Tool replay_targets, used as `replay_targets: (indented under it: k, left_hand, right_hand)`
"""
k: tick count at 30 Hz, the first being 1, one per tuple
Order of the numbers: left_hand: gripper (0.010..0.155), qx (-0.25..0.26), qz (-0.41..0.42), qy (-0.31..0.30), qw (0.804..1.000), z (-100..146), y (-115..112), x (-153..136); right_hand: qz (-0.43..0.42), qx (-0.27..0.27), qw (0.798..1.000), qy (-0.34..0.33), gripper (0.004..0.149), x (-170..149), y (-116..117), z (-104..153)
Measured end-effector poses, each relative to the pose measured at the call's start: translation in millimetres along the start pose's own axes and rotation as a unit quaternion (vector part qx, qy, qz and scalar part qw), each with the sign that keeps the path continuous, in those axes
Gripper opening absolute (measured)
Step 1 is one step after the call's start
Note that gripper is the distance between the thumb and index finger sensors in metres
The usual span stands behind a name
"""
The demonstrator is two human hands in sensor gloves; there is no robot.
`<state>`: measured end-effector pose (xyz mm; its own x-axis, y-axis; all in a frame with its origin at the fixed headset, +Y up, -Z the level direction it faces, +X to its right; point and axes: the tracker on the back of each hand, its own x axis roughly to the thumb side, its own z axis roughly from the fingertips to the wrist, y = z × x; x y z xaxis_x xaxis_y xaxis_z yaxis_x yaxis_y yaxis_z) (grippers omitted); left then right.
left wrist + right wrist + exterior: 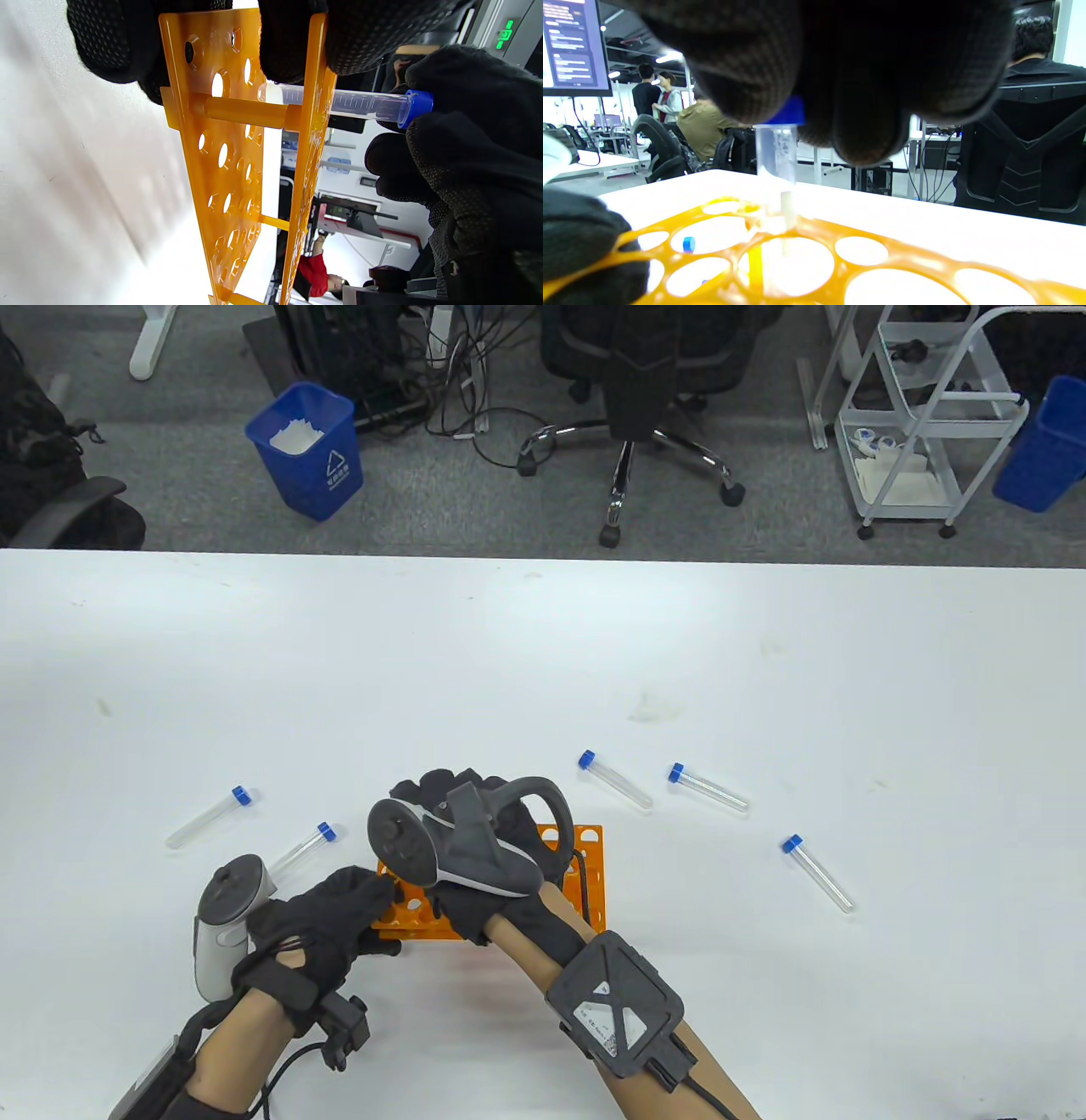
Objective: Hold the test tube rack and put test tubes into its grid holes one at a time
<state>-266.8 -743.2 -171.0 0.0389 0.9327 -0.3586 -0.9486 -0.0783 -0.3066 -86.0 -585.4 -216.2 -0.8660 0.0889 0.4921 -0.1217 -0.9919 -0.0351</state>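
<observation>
An orange test tube rack [590, 882] stands on the white table, mostly hidden under my hands. My left hand [339, 916] grips its near left end; in the left wrist view its fingers [292, 38] clamp the rack's [220, 140] top plate. My right hand [462, 814] hovers over the rack and pinches a clear tube with a blue cap [360, 103] by its cap end. The tube's lower part passes through a hole in the top plate. In the right wrist view the tube [776, 152] stands upright in the rack [814, 262].
Several loose blue-capped tubes lie on the table: two to the left [208, 817] [307, 846] and three to the right [615, 779] [708, 786] [819, 872]. The table's far edge [543, 556] borders a floor with a chair and bins.
</observation>
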Motion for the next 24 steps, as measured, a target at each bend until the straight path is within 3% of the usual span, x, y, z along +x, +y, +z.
replay_targets:
  k: [9, 14, 19, 24]
  left_hand:
    - [0.038, -0.003, 0.007, 0.007, 1.0, -1, 1, -1]
    - [0.038, -0.002, 0.006, 0.005, 1.0, -1, 2, 0]
    - [0.038, -0.001, 0.007, 0.004, 1.0, -1, 3, 0]
    - [0.038, -0.001, 0.007, 0.003, 1.0, -1, 3, 1]
  right_hand:
    - [-0.01, -0.002, 1.0, 0.006, 0.061, -8, -8, 5]
    - [-0.029, -0.041, 0.998, 0.032, 0.06, -25, -32, 15]
    - [-0.063, -0.107, 0.987, 0.104, 0.054, -75, -65, 33]
    - [-0.063, -0.144, 0.969, 0.188, 0.049, -136, -74, 53]
